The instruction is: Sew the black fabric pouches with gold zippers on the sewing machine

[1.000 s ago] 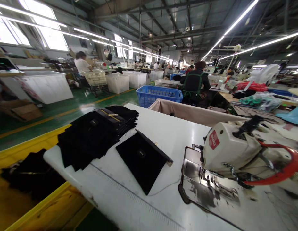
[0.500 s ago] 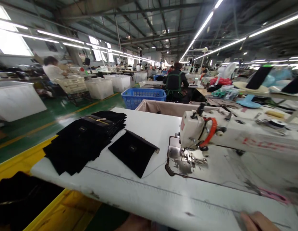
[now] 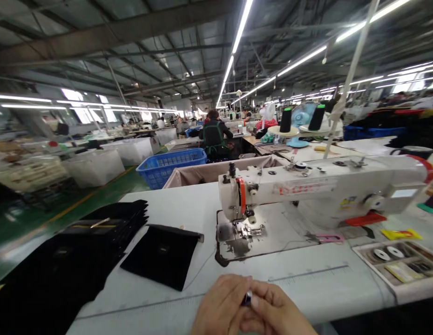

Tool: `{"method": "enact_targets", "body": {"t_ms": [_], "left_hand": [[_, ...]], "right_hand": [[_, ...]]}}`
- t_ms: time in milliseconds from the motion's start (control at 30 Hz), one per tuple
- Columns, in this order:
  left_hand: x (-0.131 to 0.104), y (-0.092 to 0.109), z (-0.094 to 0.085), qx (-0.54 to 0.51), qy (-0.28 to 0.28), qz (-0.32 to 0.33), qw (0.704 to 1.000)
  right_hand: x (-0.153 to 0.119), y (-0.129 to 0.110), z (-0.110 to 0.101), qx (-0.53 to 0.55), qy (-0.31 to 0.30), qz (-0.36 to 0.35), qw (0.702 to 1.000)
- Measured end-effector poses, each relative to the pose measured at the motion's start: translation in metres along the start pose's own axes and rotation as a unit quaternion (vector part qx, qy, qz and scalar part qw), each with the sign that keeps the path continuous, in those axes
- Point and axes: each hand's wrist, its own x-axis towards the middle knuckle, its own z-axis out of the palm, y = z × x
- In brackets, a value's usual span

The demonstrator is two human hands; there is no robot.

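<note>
My left hand and my right hand meet above the front edge of the sewing table, both closed. Between their fingertips shows a small dark piece with a shiny silvery rim; fingers hide most of it, so its kind is unclear. Beyond them stands a white sewing machine, its presser foot over the metal plate with no fabric under it. Left of the plate lies a black fabric panel with a small label. A thick stack of similar black panels covers the table's left side.
Pink-handled thread snips rest beside the machine. At right are a tray with bobbins and a yellow packet. Behind the table stand a fabric-lined bin and a blue basket. A co-worker sits farther back.
The view has swung right and the machine appears farther left. My hands, formerly apart at the bottom edge, have come together around the small dark piece. The fabric panel stays on the table.
</note>
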Motion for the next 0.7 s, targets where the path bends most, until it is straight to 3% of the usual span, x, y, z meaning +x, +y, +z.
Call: {"method": "enact_targets", "body": {"t_ms": [167, 300, 400, 467, 500, 533, 567, 600, 667, 700], "left_hand": [[0.012, -0.010, 0.019, 0.077, 0.003, 0.065, 0.995], [0.012, -0.017, 0.029, 0.116, -0.009, 0.076, 0.990], [0.010, -0.021, 0.035, 0.114, -0.018, 0.056, 0.992], [0.007, -0.022, 0.035, 0.116, -0.011, 0.015, 0.993], [0.006, -0.024, 0.034, 0.113, -0.005, -0.011, 0.993], [0.003, -0.025, 0.032, 0.108, 0.000, -0.039, 0.993], [0.001, -0.027, 0.030, 0.100, 0.005, -0.064, 0.993], [-0.002, -0.029, 0.028, 0.088, 0.005, -0.082, 0.993], [-0.010, -0.033, 0.025, 0.064, 0.001, -0.100, 0.993], [-0.015, -0.036, 0.025, 0.056, 0.000, -0.103, 0.993]], "right_hand": [[-0.010, -0.008, -0.019, 0.038, 0.035, -0.037, 0.998], [-0.012, -0.011, -0.020, 0.010, 0.068, -0.063, 0.996], [-0.010, -0.018, -0.023, -0.057, 0.114, -0.074, 0.989], [-0.010, -0.031, -0.033, -0.196, 0.155, -0.075, 0.965], [-0.009, -0.040, -0.042, -0.315, 0.183, -0.080, 0.928], [-0.009, -0.050, -0.053, -0.456, 0.207, -0.095, 0.861], [-0.008, -0.060, -0.066, -0.611, 0.237, -0.126, 0.744], [-0.007, -0.069, -0.079, -0.741, 0.251, -0.134, 0.608], [-0.006, -0.082, -0.102, -0.799, 0.260, -0.129, 0.527], [-0.007, -0.088, -0.110, -0.813, 0.258, -0.123, 0.508]]}}
